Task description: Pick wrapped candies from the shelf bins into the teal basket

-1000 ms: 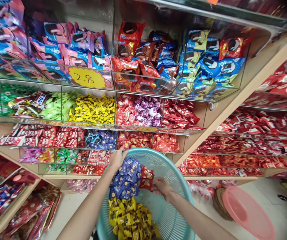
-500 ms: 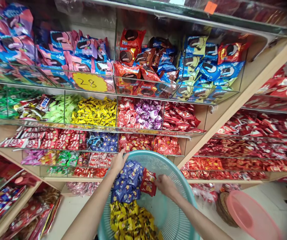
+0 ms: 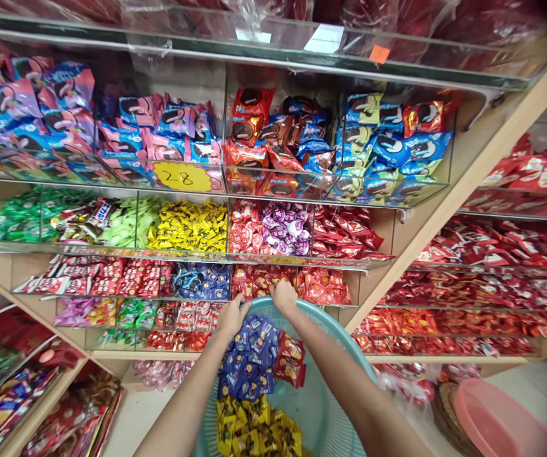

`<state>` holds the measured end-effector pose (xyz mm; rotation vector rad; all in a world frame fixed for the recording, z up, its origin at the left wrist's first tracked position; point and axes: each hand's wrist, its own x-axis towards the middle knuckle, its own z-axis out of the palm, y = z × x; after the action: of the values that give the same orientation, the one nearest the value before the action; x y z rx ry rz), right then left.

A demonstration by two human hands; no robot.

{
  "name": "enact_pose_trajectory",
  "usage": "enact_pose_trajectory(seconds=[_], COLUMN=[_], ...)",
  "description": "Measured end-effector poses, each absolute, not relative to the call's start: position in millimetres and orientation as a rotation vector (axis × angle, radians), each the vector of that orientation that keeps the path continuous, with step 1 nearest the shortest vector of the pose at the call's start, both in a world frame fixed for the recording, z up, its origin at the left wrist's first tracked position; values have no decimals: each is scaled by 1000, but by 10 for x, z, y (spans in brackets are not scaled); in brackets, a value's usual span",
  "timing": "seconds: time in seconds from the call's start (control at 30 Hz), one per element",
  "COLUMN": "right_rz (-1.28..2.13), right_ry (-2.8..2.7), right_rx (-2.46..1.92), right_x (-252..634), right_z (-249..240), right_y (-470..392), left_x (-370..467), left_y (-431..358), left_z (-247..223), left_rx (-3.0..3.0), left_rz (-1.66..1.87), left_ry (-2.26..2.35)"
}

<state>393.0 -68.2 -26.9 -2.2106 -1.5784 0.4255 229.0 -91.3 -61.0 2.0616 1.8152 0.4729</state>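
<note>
My left hand (image 3: 232, 317) grips the upper left rim of a round teal basket (image 3: 344, 343). At the shelf bin of red packets (image 3: 259, 279), just past the basket's far rim, is my right hand (image 3: 283, 297), its fingers curled; whatever they hold is hidden. Inside the basket lie blue-purple packets (image 3: 250, 362) at the upper left, a few red packets (image 3: 290, 360) beside them, and yellow packets (image 3: 254, 428) below.
Clear-fronted shelves hold yellow sweets (image 3: 190, 225), purple and white sweets (image 3: 285, 228) and wrapped biscuits (image 3: 249, 162). A slanted wooden divider (image 3: 426, 231) stands to the right. A pink tub (image 3: 497, 422) sits on the floor at the lower right.
My right hand has moved from inside the basket up to the shelf bin, leaving the red packets beside the blue ones. My left hand stays on the rim; the view has shifted slightly.
</note>
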Motion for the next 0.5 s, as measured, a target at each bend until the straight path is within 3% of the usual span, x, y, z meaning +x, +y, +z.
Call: enact_pose_trajectory(seconds=[0.5], right_rz=[635], right_ry=[-1237], right_rx=[-2225], right_x=[3730], right_z=[-362], right_y=[-392], left_x=[2265], left_y=[-874], left_z=[-693], left_rx=[2092], left_rz=[492], left_ry=[1799])
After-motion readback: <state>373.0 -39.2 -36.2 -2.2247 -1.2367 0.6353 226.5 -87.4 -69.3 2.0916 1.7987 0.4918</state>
